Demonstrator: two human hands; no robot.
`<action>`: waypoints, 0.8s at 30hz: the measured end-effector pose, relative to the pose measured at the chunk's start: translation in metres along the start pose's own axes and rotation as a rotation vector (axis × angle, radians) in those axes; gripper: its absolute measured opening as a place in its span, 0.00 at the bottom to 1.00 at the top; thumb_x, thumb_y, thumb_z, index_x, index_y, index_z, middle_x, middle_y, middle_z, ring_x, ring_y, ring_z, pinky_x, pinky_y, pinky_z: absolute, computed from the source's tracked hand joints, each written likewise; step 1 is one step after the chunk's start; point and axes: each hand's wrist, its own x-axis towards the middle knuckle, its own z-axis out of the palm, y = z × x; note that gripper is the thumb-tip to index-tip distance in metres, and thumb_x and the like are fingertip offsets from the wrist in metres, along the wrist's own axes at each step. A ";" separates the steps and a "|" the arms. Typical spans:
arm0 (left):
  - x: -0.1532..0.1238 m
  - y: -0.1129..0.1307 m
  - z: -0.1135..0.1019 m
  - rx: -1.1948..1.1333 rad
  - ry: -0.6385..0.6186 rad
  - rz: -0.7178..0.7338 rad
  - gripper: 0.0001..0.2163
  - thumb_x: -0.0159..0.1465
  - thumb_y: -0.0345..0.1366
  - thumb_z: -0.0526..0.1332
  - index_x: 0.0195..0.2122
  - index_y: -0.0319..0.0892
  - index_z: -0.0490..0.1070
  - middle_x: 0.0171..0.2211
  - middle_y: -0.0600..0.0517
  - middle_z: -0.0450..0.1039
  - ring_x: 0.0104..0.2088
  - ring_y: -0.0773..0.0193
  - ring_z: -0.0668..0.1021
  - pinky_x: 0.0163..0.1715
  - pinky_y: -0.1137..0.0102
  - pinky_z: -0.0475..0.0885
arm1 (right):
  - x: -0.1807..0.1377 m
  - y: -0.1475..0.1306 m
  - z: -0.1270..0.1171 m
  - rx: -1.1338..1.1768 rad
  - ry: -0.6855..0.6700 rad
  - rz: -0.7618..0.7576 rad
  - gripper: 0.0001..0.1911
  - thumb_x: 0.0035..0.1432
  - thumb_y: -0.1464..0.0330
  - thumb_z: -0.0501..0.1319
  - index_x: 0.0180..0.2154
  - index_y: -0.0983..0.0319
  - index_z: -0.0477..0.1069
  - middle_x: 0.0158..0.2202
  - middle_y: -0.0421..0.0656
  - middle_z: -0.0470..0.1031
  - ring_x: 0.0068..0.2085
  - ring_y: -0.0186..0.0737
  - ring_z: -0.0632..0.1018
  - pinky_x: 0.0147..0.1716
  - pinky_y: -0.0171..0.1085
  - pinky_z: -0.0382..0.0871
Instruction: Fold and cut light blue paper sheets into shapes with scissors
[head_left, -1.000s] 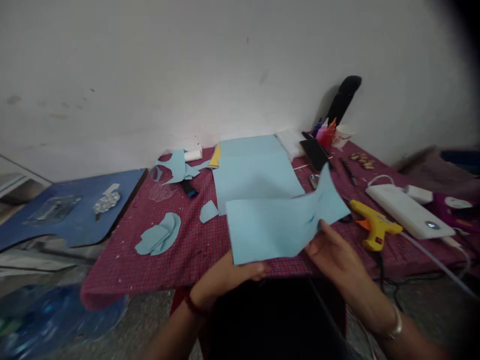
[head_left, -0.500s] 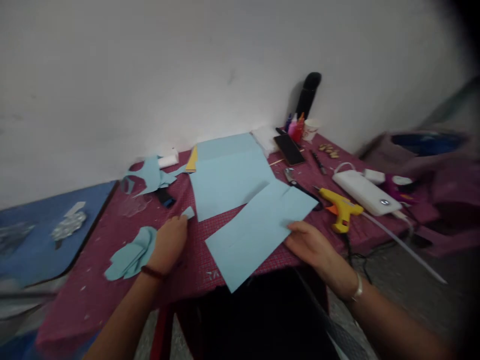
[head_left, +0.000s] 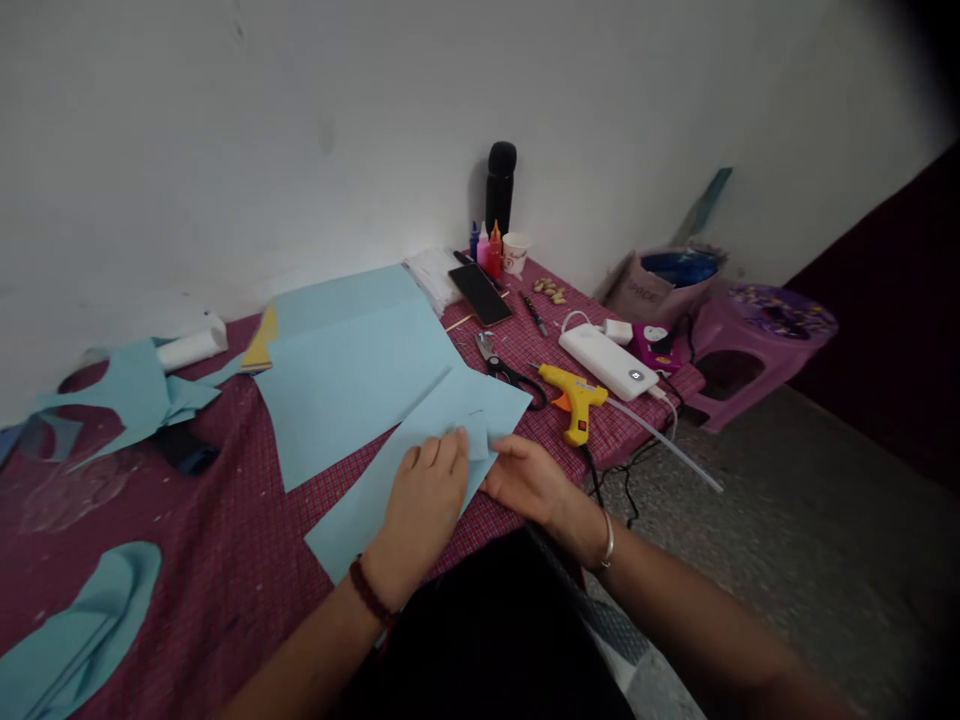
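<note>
A light blue paper sheet [head_left: 356,512] lies slanted at the near edge of the red checked table [head_left: 225,540]. My left hand [head_left: 421,500] rests on this sheet, and its fingertips press a small blue paper piece [head_left: 475,436] down onto it. My right hand [head_left: 529,482] is right beside it, with fingers curled on the sheet's right edge close to the small piece. A larger blue sheet [head_left: 345,380] lies just behind.
Scissors [head_left: 501,364], a yellow glue gun [head_left: 574,396], a white power bank [head_left: 607,360] and a phone [head_left: 480,293] lie to the right. A black bottle [head_left: 500,185], paint bottles [head_left: 487,245] and a cup [head_left: 515,252] stand by the wall. Cut blue shapes [head_left: 67,630] lie left; a purple stool [head_left: 757,335] stands right.
The sheet came down from the air onto the table. My left hand reached left, took a small blue piece, and brought it onto the sheet. The view swung right.
</note>
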 end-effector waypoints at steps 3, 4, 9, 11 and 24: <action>-0.011 0.001 0.012 -0.023 0.005 0.020 0.21 0.64 0.23 0.52 0.59 0.30 0.60 0.40 0.43 0.71 0.40 0.55 0.71 0.37 0.62 0.69 | 0.001 -0.004 0.000 0.058 -0.030 0.040 0.15 0.54 0.65 0.54 0.42 0.63 0.69 0.44 0.48 0.79 0.47 0.46 0.77 0.48 0.49 0.70; -0.014 0.000 0.015 -0.036 0.012 0.017 0.21 0.63 0.23 0.52 0.59 0.30 0.60 0.40 0.43 0.71 0.40 0.55 0.71 0.36 0.62 0.69 | 0.001 -0.004 0.000 0.067 -0.035 0.038 0.15 0.56 0.64 0.53 0.43 0.63 0.69 0.44 0.48 0.79 0.48 0.46 0.76 0.49 0.49 0.69; -0.020 0.001 0.018 -0.162 0.108 0.034 0.18 0.65 0.28 0.56 0.56 0.35 0.64 0.42 0.44 0.71 0.40 0.55 0.72 0.36 0.62 0.69 | 0.000 -0.003 0.004 0.054 -0.030 0.032 0.15 0.60 0.63 0.52 0.45 0.62 0.69 0.45 0.47 0.78 0.48 0.44 0.76 0.51 0.48 0.68; -0.021 0.002 0.017 -0.222 0.157 0.079 0.15 0.66 0.29 0.55 0.54 0.37 0.66 0.42 0.45 0.72 0.40 0.56 0.72 0.36 0.62 0.69 | 0.000 -0.001 0.003 0.039 -0.027 0.029 0.14 0.60 0.63 0.52 0.44 0.62 0.69 0.44 0.46 0.79 0.48 0.43 0.76 0.51 0.46 0.68; -0.018 0.005 0.019 -0.487 0.266 -0.033 0.05 0.64 0.29 0.57 0.39 0.39 0.72 0.58 0.40 0.60 0.61 0.46 0.61 0.58 0.50 0.64 | -0.002 0.007 0.004 0.010 -0.001 -0.058 0.11 0.58 0.62 0.58 0.41 0.59 0.71 0.43 0.42 0.79 0.49 0.42 0.75 0.51 0.45 0.68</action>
